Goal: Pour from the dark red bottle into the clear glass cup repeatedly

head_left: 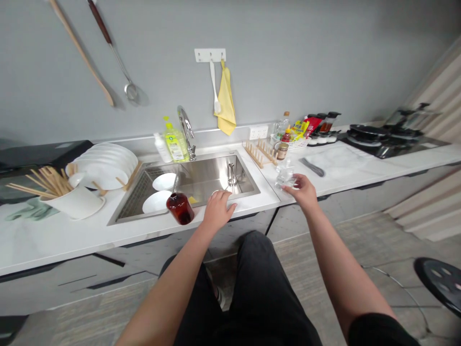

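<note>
My left hand (218, 210) rests on the front rim of the stainless steel sink (216, 178), with its fingers curled over the edge and nothing visible in them. An amber glass bottle (180, 208) with a dark top stands just to its left, at the sink's front edge. My right hand (301, 192) is over the white countertop (252, 204) right of the sink. Its fingers grip a clear glass container (285, 174), which looks blurred and seems raised a little above the counter. Two white plates (158, 192) lie in the sink basin.
A wooden plate rack (261, 154) and a basket of condiments (291, 137) stand behind my right hand. White plates (103, 166) and a white holder of chopsticks (74, 202) are left of the sink. A faucet (187, 132) rises behind the basin, and a cooktop (382, 139) lies far right.
</note>
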Available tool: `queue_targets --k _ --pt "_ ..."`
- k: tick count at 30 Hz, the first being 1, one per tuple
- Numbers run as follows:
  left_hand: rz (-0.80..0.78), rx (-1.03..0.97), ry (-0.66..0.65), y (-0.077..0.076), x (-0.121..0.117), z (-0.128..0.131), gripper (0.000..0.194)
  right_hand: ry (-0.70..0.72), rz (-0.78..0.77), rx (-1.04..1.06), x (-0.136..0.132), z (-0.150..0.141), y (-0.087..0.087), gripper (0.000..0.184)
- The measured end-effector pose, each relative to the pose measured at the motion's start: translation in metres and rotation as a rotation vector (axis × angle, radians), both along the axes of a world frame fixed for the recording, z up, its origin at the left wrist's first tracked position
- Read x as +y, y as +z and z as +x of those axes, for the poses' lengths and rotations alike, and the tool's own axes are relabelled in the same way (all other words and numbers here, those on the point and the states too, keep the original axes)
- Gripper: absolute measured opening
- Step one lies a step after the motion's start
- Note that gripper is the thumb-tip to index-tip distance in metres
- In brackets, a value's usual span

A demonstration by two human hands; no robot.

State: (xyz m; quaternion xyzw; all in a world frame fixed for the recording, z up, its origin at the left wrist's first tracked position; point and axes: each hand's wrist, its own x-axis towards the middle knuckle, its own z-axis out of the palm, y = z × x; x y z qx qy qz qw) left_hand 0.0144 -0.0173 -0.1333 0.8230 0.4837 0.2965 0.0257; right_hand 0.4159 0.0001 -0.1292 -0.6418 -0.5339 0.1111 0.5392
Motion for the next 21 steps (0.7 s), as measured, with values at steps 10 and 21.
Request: queue_targets --k 10,21 --pt "-0.059 0.044 0.145 -0.02 0.021 0.004 0.052 -0.401 -0.178 -0.056 0.043 0.072 -0.017 0.086" --pt "-0.059 0.045 0.142 -0.018 0.017 0.004 0.049 -0.405 -0.212 -0.139 0.06 0.049 -0.038 0.087"
